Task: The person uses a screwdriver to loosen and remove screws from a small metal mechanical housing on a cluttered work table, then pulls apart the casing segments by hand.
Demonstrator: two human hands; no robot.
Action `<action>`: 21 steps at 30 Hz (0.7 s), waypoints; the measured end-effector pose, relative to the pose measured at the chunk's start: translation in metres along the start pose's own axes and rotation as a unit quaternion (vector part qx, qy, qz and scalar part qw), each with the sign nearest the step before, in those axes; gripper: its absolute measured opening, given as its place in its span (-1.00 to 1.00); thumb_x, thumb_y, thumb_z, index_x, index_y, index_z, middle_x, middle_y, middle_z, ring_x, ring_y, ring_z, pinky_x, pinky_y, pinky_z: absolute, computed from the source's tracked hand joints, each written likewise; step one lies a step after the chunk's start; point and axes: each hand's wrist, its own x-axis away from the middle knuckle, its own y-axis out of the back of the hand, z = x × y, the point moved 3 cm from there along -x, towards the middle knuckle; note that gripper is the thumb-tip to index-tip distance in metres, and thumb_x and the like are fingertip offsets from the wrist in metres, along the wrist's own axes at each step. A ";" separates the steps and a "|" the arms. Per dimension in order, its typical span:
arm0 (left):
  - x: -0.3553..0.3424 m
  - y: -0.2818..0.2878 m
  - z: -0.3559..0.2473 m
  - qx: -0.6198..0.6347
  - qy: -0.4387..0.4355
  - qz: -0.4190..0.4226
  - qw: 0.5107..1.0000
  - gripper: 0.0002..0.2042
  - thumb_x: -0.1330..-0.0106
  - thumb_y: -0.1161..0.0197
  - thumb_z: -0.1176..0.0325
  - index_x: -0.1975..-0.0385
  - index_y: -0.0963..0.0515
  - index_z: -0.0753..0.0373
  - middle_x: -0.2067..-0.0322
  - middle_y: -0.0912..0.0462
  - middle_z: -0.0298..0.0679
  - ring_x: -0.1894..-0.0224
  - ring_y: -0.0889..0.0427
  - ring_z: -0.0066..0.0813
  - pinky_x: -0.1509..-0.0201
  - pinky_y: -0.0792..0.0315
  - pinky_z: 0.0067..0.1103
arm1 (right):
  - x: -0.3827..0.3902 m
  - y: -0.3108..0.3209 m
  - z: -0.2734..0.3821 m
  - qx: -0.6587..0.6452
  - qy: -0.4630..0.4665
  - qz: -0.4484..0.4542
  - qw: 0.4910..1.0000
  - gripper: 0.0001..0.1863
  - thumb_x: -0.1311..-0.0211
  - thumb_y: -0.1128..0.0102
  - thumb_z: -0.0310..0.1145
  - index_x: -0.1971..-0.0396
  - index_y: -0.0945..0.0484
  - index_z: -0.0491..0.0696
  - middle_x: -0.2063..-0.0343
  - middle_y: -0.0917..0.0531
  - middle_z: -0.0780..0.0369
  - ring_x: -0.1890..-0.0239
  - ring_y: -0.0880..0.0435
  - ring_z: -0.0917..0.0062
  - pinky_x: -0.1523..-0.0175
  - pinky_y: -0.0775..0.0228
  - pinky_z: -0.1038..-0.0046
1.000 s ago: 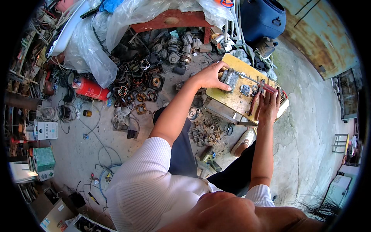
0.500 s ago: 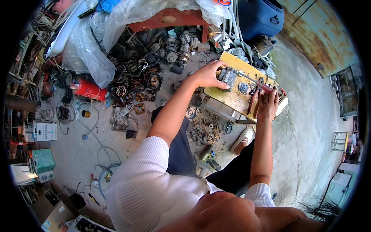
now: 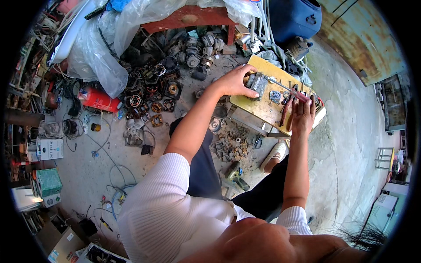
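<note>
On a yellow-topped stool [image 3: 258, 108], my left hand [image 3: 230, 83] grips a grey metal housing [image 3: 258, 86], thumb and fingers around its left part. My right hand [image 3: 302, 113] holds a screwdriver by its red translucent handle [image 3: 300, 95]; the long shaft points up-left to the housing. Where the tip meets it is too small to tell. Between my hands lie a round metal part [image 3: 275, 97] and small washers. Red-handled pliers [image 3: 285, 111] lie beside my right hand.
Piled motor parts [image 3: 153, 83], a red cylinder [image 3: 98, 100] and loose cables are left of the stool. A green tool [image 3: 233, 173] stands below it near my legs. A blue barrel [image 3: 291, 24], plastic sheeting [image 3: 96, 70] and a rusty sheet [image 3: 359, 48] surround the area.
The stool and my hands sit slightly higher and further left in the picture, along with the whole scene. My grip on the housing and screwdriver looks much the same.
</note>
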 end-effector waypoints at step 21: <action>0.000 0.000 0.004 -0.009 0.005 -0.001 1.000 -0.14 0.16 -0.59 0.05 -0.19 -0.33 0.19 -0.12 -0.49 -0.02 -0.19 -0.47 -0.18 -0.26 -0.33 -0.40 | 0.003 -0.005 0.004 -0.017 -0.012 0.002 1.000 -0.49 -0.44 -0.02 -0.36 -0.34 -0.19 0.02 -0.02 -0.54 0.19 -0.12 -0.52 0.40 -0.26 -0.39 0.14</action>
